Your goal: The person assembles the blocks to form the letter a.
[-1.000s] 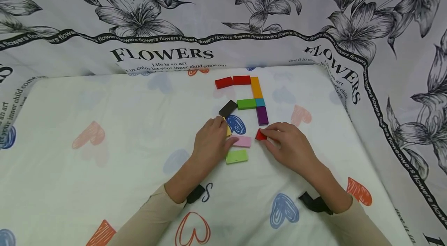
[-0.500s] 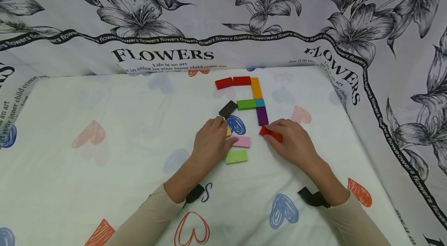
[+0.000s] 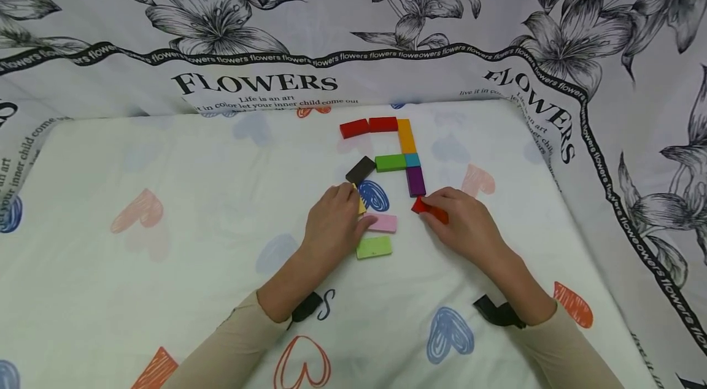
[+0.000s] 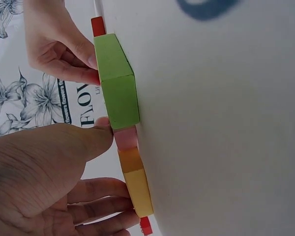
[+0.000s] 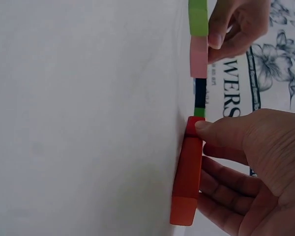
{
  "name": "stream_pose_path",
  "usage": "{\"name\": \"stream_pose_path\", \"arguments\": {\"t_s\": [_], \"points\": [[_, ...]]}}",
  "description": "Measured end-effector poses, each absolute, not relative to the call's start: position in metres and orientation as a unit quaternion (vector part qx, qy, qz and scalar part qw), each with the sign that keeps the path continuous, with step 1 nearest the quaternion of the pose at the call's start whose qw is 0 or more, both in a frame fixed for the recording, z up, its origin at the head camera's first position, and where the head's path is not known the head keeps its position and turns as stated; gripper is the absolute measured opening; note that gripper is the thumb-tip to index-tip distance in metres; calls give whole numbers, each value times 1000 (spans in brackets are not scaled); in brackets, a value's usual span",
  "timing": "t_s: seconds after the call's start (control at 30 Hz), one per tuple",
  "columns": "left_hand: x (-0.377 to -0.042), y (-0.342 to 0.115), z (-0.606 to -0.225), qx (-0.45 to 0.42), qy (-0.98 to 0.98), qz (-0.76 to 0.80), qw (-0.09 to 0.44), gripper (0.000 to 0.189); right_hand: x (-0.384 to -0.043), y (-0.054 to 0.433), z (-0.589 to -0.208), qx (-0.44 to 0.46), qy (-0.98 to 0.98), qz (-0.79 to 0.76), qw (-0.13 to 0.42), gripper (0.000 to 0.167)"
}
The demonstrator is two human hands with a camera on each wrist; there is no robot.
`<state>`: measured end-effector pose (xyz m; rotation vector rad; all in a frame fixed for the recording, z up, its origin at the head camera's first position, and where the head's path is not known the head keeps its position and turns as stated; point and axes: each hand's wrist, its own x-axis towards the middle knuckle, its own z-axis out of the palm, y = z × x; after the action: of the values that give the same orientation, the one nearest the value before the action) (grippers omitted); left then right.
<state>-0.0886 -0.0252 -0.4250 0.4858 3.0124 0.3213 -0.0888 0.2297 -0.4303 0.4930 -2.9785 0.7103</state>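
Note:
In the head view my left hand (image 3: 334, 220) has its bent fingers at the yellow block (image 3: 361, 205), most of which they hide. Its thumb lies by the pink block (image 3: 383, 223). A light green block (image 3: 374, 247) sits just nearer to me. My right hand (image 3: 466, 220) pinches a small red block (image 3: 418, 205) close below the purple block (image 3: 416, 181). An orange-red block (image 5: 187, 167) lies against the red one, partly under the right hand in the head view.
Farther up, two red blocks (image 3: 383, 124), an orange block (image 3: 406, 136), a blue block (image 3: 412, 160), a green block (image 3: 390, 162) and a black block (image 3: 360, 169) form a bent line. They lie on a white cloth (image 3: 193, 254) printed with hearts.
My right hand has moved the red block up and slightly right, to the purple block's near end. The orange-red block has come into sight beneath that hand. My left hand has stayed put.

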Motion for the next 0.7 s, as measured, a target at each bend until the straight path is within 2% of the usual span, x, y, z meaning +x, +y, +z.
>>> {"name": "stream_pose_path", "arguments": {"t_s": [0.47, 0.6, 0.7], "points": [[-88, -26, -424, 156, 984, 85, 30, 70, -82, 225, -422, 159, -960, 231, 16, 38], [-88, -26, -425, 159, 984, 82, 27, 71, -70, 214, -414, 218, -945, 243, 23, 36], [-89, -26, -425, 161, 984, 70, 27, 70, -59, 203, -413, 276, -931, 238, 6, 37]]}}
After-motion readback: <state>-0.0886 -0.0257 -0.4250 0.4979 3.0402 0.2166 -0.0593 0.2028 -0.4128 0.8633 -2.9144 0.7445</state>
